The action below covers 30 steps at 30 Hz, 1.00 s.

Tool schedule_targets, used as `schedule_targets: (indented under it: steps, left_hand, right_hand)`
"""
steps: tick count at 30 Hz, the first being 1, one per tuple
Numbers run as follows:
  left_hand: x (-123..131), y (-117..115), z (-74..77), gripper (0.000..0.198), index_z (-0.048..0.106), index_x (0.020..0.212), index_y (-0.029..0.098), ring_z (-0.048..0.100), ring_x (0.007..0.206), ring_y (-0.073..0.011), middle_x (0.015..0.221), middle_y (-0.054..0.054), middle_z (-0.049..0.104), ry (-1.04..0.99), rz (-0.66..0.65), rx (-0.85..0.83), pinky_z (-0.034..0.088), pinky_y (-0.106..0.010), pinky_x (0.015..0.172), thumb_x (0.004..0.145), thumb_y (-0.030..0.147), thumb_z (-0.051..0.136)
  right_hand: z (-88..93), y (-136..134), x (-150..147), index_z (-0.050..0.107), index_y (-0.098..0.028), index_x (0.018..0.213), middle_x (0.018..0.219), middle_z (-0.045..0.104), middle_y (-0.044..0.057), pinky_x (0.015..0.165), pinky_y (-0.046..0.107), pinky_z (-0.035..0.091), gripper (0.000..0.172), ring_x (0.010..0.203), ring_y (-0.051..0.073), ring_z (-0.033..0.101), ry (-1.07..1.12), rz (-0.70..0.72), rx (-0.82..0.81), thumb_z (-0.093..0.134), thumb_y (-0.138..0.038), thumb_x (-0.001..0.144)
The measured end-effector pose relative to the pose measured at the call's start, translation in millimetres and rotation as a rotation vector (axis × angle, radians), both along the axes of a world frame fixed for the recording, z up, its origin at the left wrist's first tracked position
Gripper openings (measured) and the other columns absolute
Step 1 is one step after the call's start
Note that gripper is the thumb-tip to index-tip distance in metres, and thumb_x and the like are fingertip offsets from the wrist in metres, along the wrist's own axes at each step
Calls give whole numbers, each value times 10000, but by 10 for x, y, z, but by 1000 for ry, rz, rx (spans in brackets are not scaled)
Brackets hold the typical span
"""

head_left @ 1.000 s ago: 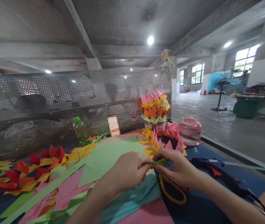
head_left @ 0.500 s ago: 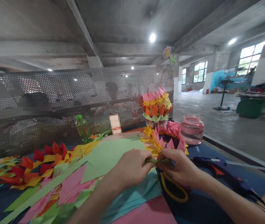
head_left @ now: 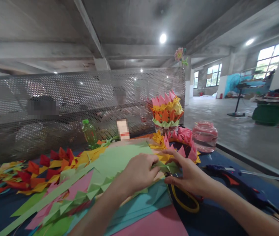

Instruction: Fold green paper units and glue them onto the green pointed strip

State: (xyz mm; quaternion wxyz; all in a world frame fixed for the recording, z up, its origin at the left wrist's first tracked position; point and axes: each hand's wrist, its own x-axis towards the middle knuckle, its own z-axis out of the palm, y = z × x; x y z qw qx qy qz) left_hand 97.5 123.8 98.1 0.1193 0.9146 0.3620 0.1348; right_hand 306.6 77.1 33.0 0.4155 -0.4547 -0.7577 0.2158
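My left hand (head_left: 141, 172) pinches the end of a folded light-green paper strip (head_left: 163, 166) between thumb and fingers. A zigzag green paper chain (head_left: 90, 194) trails to the lower left, passing behind my left forearm; whether it joins the held end is hidden. My right hand (head_left: 190, 172) is at the strip's right side, thumb and fingers spread apart around a green folded point (head_left: 174, 167). Below it lies a pair of scissors with a yellow handle loop (head_left: 187, 205). Under my hands are stacked blue sheets (head_left: 144, 208) and a pink sheet (head_left: 154, 224).
A glue gun (head_left: 242, 183) lies right. Behind stand a pink-tinted jar (head_left: 205, 137), a tiered paper-petal basket (head_left: 167, 113) and a green bottle (head_left: 89, 134). Red and orange folded paper (head_left: 33, 172) spreads left. A perforated metal screen (head_left: 134, 98) borders the table's back.
My right fingers have spread from a pinch on the green strip, and a folded point now shows between them. The zigzag green chain shows more fully at lower left. The view has shifted slightly.
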Motion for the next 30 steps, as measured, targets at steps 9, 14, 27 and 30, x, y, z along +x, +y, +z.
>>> schedule_targets:
  steps: [9, 14, 27, 30]
  left_hand:
    - [0, 69, -6, 232, 496, 676, 182, 424, 573, -134, 608, 35, 487, -43, -14, -35, 182, -300, 565, 868, 179, 625]
    - [-23, 82, -2, 247, 464, 661, 184, 402, 579, -129, 599, 48, 441, -90, -29, -59, 203, -287, 569, 860, 123, 597]
    - [-26, 99, -8, 172, 622, 727, 173, 558, 623, -130, 672, 31, 644, -198, -34, -144, 338, -246, 592, 873, 112, 557]
    - [-17, 88, 1, 172, 620, 718, 171, 556, 626, -131, 667, 32, 637, -194, -35, -138, 332, -245, 587, 872, 113, 568]
  right_hand:
    - [-2, 10, -14, 354, -247, 1499, 1100, 696, 49, 865, 322, 536, 639, 975, 206, 674, 136, 63, -35, 676, -331, 955]
    - [-17, 36, 29, 523, -229, 1373, 1072, 681, 50, 786, 289, 517, 420, 922, 193, 639, 185, 75, -61, 493, -500, 1053]
    - [-80, 85, 23, 675, -167, 914, 842, 732, 43, 652, 241, 491, 361, 740, 153, 646, 163, 94, -143, 535, -477, 1036]
    - [-55, 71, 19, 677, -171, 888, 828, 743, 44, 634, 243, 492, 333, 727, 161, 660, 135, 56, -135, 543, -442, 1028]
